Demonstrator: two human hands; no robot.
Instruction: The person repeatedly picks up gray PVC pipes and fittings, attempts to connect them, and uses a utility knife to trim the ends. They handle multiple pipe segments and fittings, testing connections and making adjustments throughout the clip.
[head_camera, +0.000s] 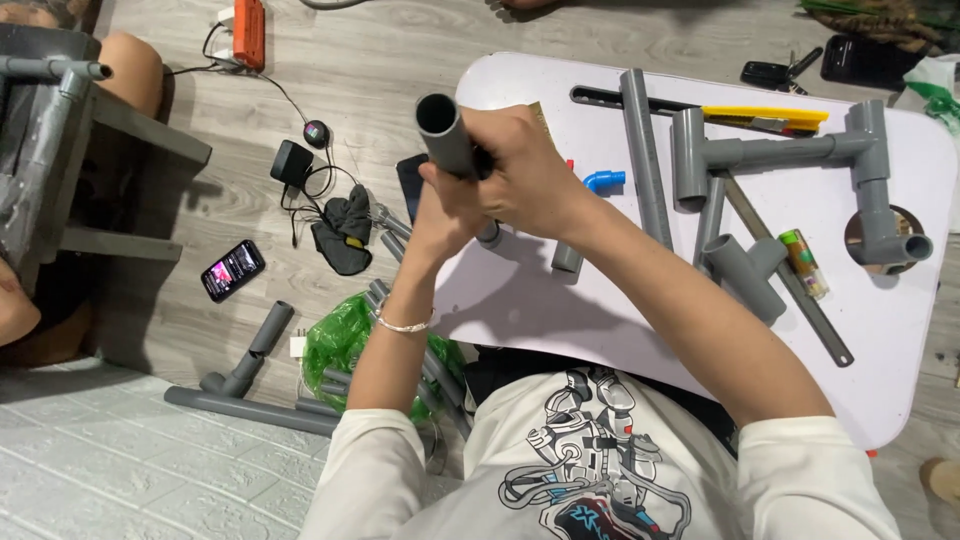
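Hands meet above the near-left corner of a white, rounded counter (520, 310), both closed around a short grey plastic pipe (445, 135) held off the surface, its open round end tilted up and to the left. The right hand (525, 180) wraps the pipe's lower part from the counter side; the left hand (445, 215), a thin silver bracelet (403, 325) on its wrist, grips just below and partly behind it, so what the fingers clasp there cannot be told.

On the counter, a long grey straight pipe (645, 150) lies along the middle, running from the far edge toward the near one. Just right of it sits a grey assembly of pipes joined by tee and elbow fittings (790, 150), reaching to the right edge. A yellow-handled utility knife (765, 118) lies near the far edge, touching that assembly. A small blue elbow fitting (605, 181) rests close beside the right hand. A slim green-and-yellow lighter (803, 262) and a long dark metal file (790, 280) lie toward the near-right part.

On the grey wood-pattern floor (180, 300) left of the counter lie a black smartphone with a lit screen (232, 270), a green plastic bag (345, 340) and more grey pipe pieces (250, 395).
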